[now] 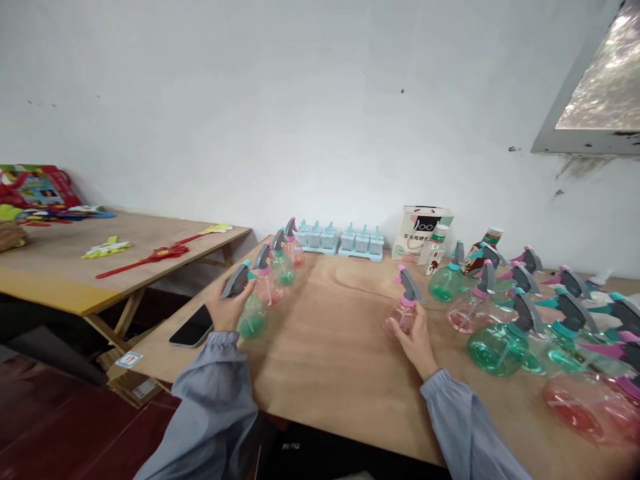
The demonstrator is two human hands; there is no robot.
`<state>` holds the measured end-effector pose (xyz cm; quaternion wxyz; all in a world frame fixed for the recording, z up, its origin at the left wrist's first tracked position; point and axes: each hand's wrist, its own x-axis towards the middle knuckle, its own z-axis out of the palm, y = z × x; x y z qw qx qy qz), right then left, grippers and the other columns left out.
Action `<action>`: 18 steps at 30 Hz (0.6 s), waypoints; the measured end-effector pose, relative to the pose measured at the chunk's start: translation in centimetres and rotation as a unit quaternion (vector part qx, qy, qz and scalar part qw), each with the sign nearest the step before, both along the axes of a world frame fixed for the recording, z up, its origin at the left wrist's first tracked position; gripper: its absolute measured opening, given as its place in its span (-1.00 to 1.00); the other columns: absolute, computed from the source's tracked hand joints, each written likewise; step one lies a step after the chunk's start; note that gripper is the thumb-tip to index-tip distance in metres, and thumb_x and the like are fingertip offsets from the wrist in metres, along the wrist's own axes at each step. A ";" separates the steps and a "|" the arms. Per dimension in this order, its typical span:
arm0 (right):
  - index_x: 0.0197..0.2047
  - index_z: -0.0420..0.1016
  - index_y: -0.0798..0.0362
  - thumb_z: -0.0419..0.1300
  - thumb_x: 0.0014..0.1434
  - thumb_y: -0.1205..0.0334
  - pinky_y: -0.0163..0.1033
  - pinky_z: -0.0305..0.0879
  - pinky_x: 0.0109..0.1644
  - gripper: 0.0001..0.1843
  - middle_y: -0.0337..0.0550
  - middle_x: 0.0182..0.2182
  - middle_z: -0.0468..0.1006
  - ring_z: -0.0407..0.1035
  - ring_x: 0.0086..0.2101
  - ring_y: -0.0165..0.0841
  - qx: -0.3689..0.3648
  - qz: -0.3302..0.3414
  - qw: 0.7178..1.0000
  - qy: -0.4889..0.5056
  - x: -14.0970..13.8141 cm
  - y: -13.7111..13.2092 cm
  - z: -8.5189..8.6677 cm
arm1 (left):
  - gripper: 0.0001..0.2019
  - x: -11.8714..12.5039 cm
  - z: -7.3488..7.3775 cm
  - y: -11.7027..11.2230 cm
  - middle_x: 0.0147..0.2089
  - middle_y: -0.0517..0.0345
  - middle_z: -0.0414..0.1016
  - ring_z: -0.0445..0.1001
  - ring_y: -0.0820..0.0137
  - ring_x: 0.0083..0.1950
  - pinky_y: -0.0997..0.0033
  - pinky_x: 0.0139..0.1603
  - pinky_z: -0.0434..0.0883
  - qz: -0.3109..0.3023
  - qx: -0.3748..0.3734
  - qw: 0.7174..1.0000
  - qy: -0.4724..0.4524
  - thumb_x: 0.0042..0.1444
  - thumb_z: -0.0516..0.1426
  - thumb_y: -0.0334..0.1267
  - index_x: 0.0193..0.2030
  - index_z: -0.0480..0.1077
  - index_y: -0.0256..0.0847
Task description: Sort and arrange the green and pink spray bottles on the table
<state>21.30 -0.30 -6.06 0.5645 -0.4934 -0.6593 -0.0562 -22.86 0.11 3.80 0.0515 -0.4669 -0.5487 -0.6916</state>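
My left hand (227,308) is wrapped round a green spray bottle (253,319) with a grey trigger head, standing at the near end of a row of spray bottles (280,263) on the left of the wooden table (330,347). A pink spray bottle (403,313) with a grey and pink head stands in the middle of the table, and my right hand (415,337) grips it from behind. Both sleeves are grey-blue.
Several green and pink spray bottles (505,343) crowd the table's right side. Two light-blue ice-lolly moulds (340,239), a carton (421,230) and small bottles stand by the wall. A black phone (193,327) lies at the left edge. A second table (75,267) with coloured toys stands left.
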 end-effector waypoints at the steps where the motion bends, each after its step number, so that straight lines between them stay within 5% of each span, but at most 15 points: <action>1: 0.39 0.05 0.12 0.17 0.28 -0.21 0.22 0.30 0.26 -0.18 0.22 0.17 0.34 0.31 0.19 -0.01 0.001 0.000 1.000 0.002 0.0 0.0 0.0 | -0.42 -0.1 -0.1 0.0 -0.20 0.10 0.57 0.61 0.19 -0.12 0.14 0.05 0.51 -0.001 0.006 1.000 -0.001 -0.08 0.33 0.07 0.03 0.45 -0.24; 3: 0.39 0.05 0.11 0.17 0.27 -0.21 0.21 0.30 0.26 -0.18 0.21 0.17 0.34 0.31 0.18 -0.02 0.001 0.001 1.000 0.004 0.1 0.0 0.0 | -0.25 -0.5 -0.2 0.0 0.00 -0.02 0.53 0.58 0.13 0.03 0.10 0.12 0.48 0.033 0.044 0.998 -0.003 -0.06 0.32 0.13 0.19 0.27 -0.22; 5: 0.39 0.05 0.10 0.18 0.27 -0.19 0.22 0.30 0.26 -0.18 0.20 0.17 0.34 0.31 0.18 -0.02 0.000 -0.001 1.000 0.003 0.1 -0.1 0.0 | -0.16 -1.0 0.1 -0.2 0.17 -0.18 0.41 0.49 0.06 0.17 0.02 0.21 0.41 0.142 0.127 0.982 -0.006 0.03 0.16 0.37 0.23 0.14 -0.25; 7: 0.40 0.03 0.10 0.17 0.28 -0.16 0.23 0.29 0.26 -0.19 0.20 0.17 0.33 0.30 0.18 0.00 -0.003 0.004 1.000 -0.006 0.1 -0.3 0.0 | -0.09 -1.0 0.6 -0.6 0.20 -0.24 0.32 0.41 0.01 0.21 -0.06 0.24 0.36 0.263 0.251 0.932 0.001 0.04 -0.13 0.57 0.16 0.15 -0.28; 9: 0.41 0.02 0.09 0.13 0.31 -0.09 0.24 0.30 0.25 -0.25 0.19 0.17 0.33 0.30 0.18 -0.01 -0.008 0.021 1.000 -0.022 -0.1 -0.7 0.0 | -0.07 0.0 1.4 -1.3 0.11 -0.17 0.35 0.42 0.01 0.13 -0.08 0.18 0.39 0.274 0.352 0.894 0.035 -0.02 -0.21 0.63 0.05 0.21 -0.23; 11: 0.41 0.01 0.08 0.09 0.34 -0.01 0.23 0.30 0.26 -0.31 0.17 0.16 0.34 0.31 0.18 -0.03 -0.013 0.044 0.998 -0.040 -0.5 -1.1 0.2 | -0.22 2.4 2.0 -2.4 -0.03 -0.04 0.41 0.47 0.08 0.00 -0.03 0.10 0.43 0.152 0.352 0.920 0.085 -0.02 -0.05 0.57 -0.06 0.28 -0.14; 13: 0.41 0.01 0.06 0.10 0.33 0.03 0.21 0.32 0.25 -0.32 0.15 0.16 0.36 0.33 0.18 -0.04 -0.014 0.070 0.996 -0.060 -1.0 -1.6 0.5 | -0.47 6.2 2.5 -3.5 -0.16 0.06 0.49 0.51 0.14 -0.09 0.01 0.11 0.43 -0.035 0.194 0.973 0.123 0.06 0.12 0.36 -0.14 0.37 -0.07; 14: 0.42 0.01 0.04 0.12 0.32 0.04 0.21 0.33 0.25 -0.31 0.15 0.16 0.37 0.34 0.18 -0.04 -0.011 0.086 0.994 -0.071 -1.3 -1.8 0.6 | -0.54 8.5 2.7 -4.0 -0.21 0.07 0.52 0.52 0.14 -0.11 0.00 0.13 0.41 -0.122 0.107 0.977 0.139 0.03 0.19 0.29 -0.19 0.42 -0.06; 16: 0.43 -0.01 0.00 0.16 0.30 0.05 0.20 0.37 0.23 -0.27 0.14 0.16 0.41 0.37 0.17 -0.04 0.000 0.117 0.989 -0.088 -1.8 -2.3 0.9 | -0.54 13.1 3.0 -4.5 -0.19 0.03 0.58 0.53 0.05 -0.02 -0.06 0.26 0.33 -0.268 -0.020 0.951 0.155 -0.15 0.38 0.16 -0.19 0.49 -0.06; 18: 0.44 -0.03 -0.02 0.20 0.28 0.03 0.17 0.41 0.18 -0.22 0.14 0.17 0.43 0.41 0.15 -0.04 0.012 0.145 0.985 -0.094 -2.4 -2.6 0.9 | -0.34 17.5 2.8 -4.4 0.08 -0.08 0.57 0.43 -0.06 0.23 -0.09 0.37 0.22 -0.368 -0.064 0.918 0.135 -0.24 0.46 0.05 0.04 0.48 -0.09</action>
